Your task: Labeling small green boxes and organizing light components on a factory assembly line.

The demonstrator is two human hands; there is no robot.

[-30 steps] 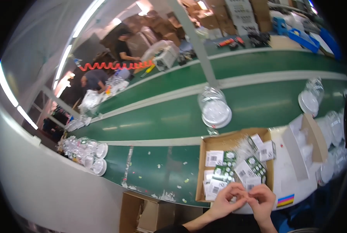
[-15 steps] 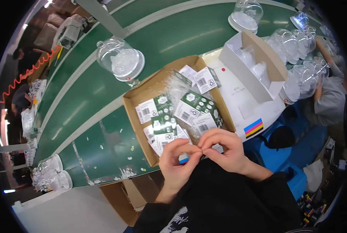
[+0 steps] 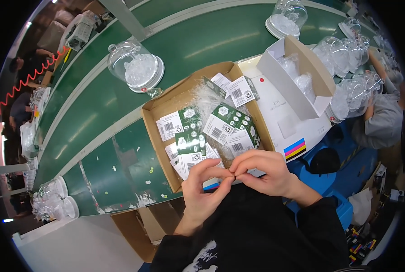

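Note:
My left hand (image 3: 203, 189) and my right hand (image 3: 267, 174) meet at the fingertips over the near edge of a shallow cardboard box (image 3: 161, 159). Thumbs and forefingers of both are pinched together on something tiny and dark, too small to name. Below and beyond them the box holds several green-and-white printed cards (image 3: 190, 144) with barcodes. Among the cards lies a tangle of thin clear plastic strands (image 3: 205, 100).
A clear dome on a white base (image 3: 139, 70) stands beyond the box on the green bench (image 3: 198, 45). At right, a white open carton (image 3: 279, 81) holds clear-wrapped pieces. More domes (image 3: 347, 102) stand near another person in grey (image 3: 383, 118). Blue stools (image 3: 320, 181) are below.
The view has shifted slightly. Both hands keep their fingertips together in a pinch, with little change in pose. The dome beyond the box appears a bit farther left.

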